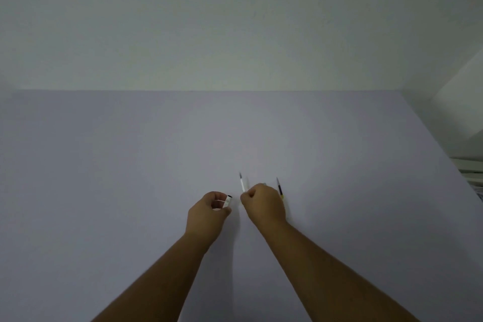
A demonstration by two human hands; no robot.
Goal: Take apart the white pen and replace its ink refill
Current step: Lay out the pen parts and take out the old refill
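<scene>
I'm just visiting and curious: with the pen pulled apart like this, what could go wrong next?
The white cap sits pinched at the left hand's fingertips and might drop. The spare refill lies right beside the right hand, which holds the white pen body; a nudge could roll it away.

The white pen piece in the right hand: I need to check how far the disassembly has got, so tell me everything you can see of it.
The white pen piece is a slim white tube, plastic by its look, ending in a thin grey pointed tip that aims away from the person. Its near end is hidden in the closed right hand, which grips it above the table. It is separate from the short white piece with a black end held in the left hand. Finer details are too small to tell.
</scene>
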